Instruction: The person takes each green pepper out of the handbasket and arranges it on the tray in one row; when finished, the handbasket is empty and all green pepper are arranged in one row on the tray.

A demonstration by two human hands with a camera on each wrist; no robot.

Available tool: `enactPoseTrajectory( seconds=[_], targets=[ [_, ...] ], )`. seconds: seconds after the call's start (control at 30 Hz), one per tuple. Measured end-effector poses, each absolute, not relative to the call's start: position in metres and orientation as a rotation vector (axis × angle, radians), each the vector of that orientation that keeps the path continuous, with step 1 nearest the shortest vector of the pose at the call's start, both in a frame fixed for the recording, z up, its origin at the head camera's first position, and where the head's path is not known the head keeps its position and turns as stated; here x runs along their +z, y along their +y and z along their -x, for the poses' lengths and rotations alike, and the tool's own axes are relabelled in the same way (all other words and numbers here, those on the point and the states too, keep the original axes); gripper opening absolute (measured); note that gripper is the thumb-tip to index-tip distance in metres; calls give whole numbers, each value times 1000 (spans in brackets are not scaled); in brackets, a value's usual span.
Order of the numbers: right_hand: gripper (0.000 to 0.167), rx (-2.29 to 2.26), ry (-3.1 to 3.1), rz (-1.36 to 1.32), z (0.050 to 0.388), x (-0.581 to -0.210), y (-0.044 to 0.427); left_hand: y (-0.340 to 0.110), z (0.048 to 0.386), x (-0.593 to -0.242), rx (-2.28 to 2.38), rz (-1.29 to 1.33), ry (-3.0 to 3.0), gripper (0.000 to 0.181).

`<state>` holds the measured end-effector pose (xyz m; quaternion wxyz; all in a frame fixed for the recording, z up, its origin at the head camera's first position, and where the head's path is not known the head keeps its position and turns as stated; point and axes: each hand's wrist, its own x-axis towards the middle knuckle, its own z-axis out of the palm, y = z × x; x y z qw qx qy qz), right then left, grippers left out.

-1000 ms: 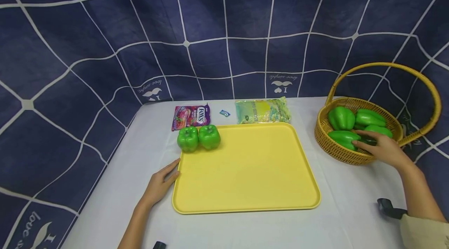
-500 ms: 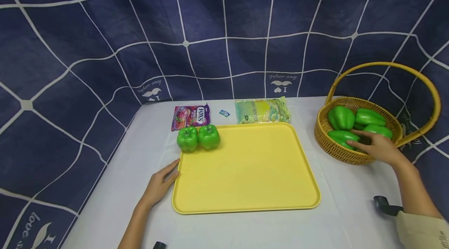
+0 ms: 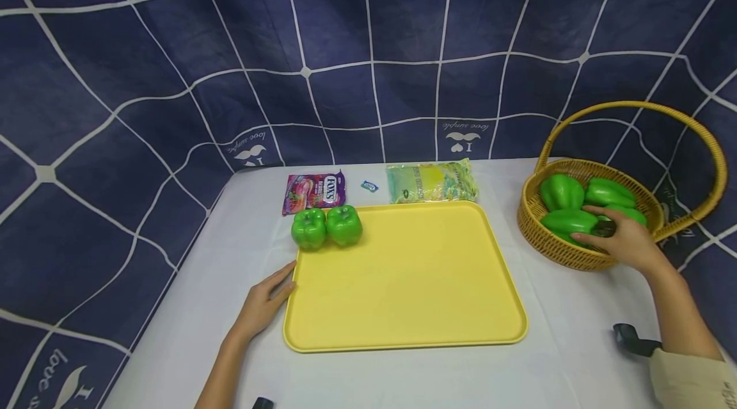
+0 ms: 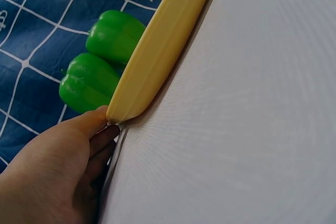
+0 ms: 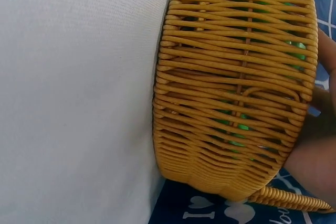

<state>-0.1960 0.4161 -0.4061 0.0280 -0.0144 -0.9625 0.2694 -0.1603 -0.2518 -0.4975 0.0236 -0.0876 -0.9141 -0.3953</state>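
In the head view, my right hand [image 3: 629, 244] reaches into the wicker basket [image 3: 532, 235]. Its thumb and fingers pinch the right end of a green bell pepper [image 3: 567, 222]. The right wrist view shows mostly the basket's wall [image 5: 231, 77], which hides the grip. Several other green peppers [image 3: 561, 192] lie in the basket. My left hand [image 3: 261, 306] rests with extended fingers against the left edge of the yellow tray [image 3: 403, 281]. Two green bell peppers [image 3: 309, 228] sit side by side at the tray's far left corner, also visible in the left wrist view.
Behind the tray lie a purple candy bag [image 3: 313, 192], a small blue-white wrapper [image 3: 370, 186] and a yellow-green packet [image 3: 432, 182]. The basket's tall handle [image 3: 714, 159] arches over its right side. Dark blue checked cloth [image 3: 403, 63] hangs behind the white table [image 3: 553, 358].
My right hand has shifted slightly left in the basket and taken hold of the front pepper, which has turned a little under the fingers. The left hand and tray have stayed put.
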Motion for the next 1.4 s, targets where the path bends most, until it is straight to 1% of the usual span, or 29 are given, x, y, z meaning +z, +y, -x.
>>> enactPoseTrajectory(
  seconds=[0.1,0.2,0.47,0.63,0.93,1.17,1.4],
  targets=[
    [89,874,-2975,93,195,-404,416,-252,160,-497,-1224,273,-2828,50],
    [92,874,-2975,123,194,-403,415,-252,160,-497,-1217,280,-2826,49],
    [92,950,-2869,151,192,-397,410,-252,160,-499,-1213,299,-2813,49],
    [90,935,-2753,49,192,-388,399,-252,160,-498,-1217,294,-2814,48],
    [88,1011,-2635,-118,192,-368,364,-251,160,-497,-1218,300,-2812,48],
    [81,1037,-2649,-287,205,-359,325,-252,160,-497,-1223,304,-2810,48],
    [83,942,-2621,-578,230,-362,276,-252,160,-497,-1236,290,-2816,48]
  ],
)
